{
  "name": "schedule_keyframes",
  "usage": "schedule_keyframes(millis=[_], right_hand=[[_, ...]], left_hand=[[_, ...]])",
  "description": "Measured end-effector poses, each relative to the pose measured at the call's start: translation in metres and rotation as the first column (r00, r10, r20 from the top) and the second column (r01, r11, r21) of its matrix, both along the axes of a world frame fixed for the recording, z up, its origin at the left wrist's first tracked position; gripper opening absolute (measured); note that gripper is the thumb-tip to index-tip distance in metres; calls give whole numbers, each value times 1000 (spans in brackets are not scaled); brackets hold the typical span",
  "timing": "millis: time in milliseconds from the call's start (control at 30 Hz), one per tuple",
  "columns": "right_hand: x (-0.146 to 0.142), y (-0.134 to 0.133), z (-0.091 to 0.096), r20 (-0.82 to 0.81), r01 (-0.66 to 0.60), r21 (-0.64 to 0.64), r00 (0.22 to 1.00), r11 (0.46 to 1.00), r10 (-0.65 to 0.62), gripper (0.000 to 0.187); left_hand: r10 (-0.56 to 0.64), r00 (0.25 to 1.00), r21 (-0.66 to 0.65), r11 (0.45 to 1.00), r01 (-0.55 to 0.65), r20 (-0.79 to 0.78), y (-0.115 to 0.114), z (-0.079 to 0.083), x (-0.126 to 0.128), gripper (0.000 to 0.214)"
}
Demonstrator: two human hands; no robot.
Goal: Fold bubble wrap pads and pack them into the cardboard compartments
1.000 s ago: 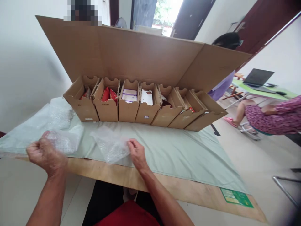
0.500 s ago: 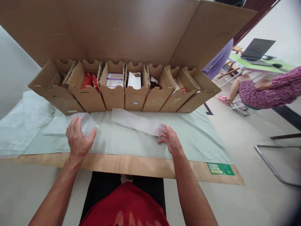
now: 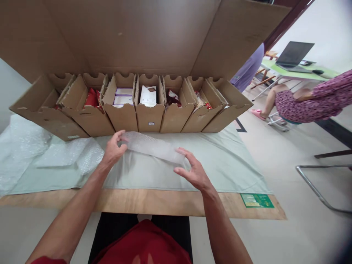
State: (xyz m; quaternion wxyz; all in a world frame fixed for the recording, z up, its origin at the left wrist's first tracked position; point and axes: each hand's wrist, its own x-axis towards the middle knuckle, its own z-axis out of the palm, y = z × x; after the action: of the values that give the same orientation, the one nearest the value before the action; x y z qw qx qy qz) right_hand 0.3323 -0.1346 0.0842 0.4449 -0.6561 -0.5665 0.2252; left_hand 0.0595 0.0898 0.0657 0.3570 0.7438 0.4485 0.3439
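Note:
A strip of clear bubble wrap (image 3: 152, 146) lies slantwise over the pale green cloth (image 3: 154, 178), in front of a row of cardboard bins (image 3: 148, 121). My left hand (image 3: 114, 148) has its thumb and fingers around the strip's left end. At the right end, my right hand (image 3: 194, 172) is open, thumb well apart from the fingers, with the fingertips at the strip's edge. More bubble wrap (image 3: 89, 156) lies crumpled left of my left hand.
The bins hold red packets (image 3: 92, 98), white-and-purple boxes (image 3: 123, 97) and a white card (image 3: 148, 96). A tall cardboard panel (image 3: 132, 36) rises behind them. A wooden table edge (image 3: 165, 203) faces me. To the right are a seated person (image 3: 299, 102) and a laptop (image 3: 295, 57).
My left hand has moved right, from the crumpled bubble wrap to the strip's left end. My right hand has opened wider at the other end. The view has shifted slightly.

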Motion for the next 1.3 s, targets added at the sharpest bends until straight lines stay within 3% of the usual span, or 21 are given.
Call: schedule_keyframes(millis=[100, 200, 400, 533, 633, 833, 967, 1133, 1300], right_hand=[[3, 5, -16, 186, -59, 11, 981, 998, 56, 39], [10, 6, -30, 251, -136, 23, 960, 990, 126, 23], [15, -10, -33, 188, -97, 61, 979, 993, 84, 17], [12, -18, -31, 141, -82, -1, 987, 997, 82, 11], [11, -20, -31, 96, -78, -39, 992, 996, 81, 13], [6, -16, -27, 40, 124, -158, 992, 980, -119, 29], [-2, -9, -35, 207, 284, -92, 943, 954, -261, 32], [-9, -5, -53, 492, 435, 37, 776, 900, -395, 28], [-11, -7, -57, 563, 457, 41, 724, 889, -398, 28]], left_hand=[[-46, 999, 33, 998, 46, -6, -17, -6, -15, 24], [-139, 990, 65, 988, 138, 1, -34, -9, -33, 7], [-311, 949, 87, 945, 315, -58, -53, -8, -54, 9], [-338, 929, 60, 935, 350, -152, -59, -6, -54, 22], [-352, 927, 49, 931, 361, -131, -61, -4, -51, 13], [-131, 975, -81, 990, 118, -178, -62, -3, -38, 25], [-29, 970, -131, 991, -3, -241, -61, -4, -24, 28], [100, 916, 65, 995, -81, -388, -61, -13, -13, 39], [162, 890, 311, 950, -24, -426, -68, -26, -12, 41]])
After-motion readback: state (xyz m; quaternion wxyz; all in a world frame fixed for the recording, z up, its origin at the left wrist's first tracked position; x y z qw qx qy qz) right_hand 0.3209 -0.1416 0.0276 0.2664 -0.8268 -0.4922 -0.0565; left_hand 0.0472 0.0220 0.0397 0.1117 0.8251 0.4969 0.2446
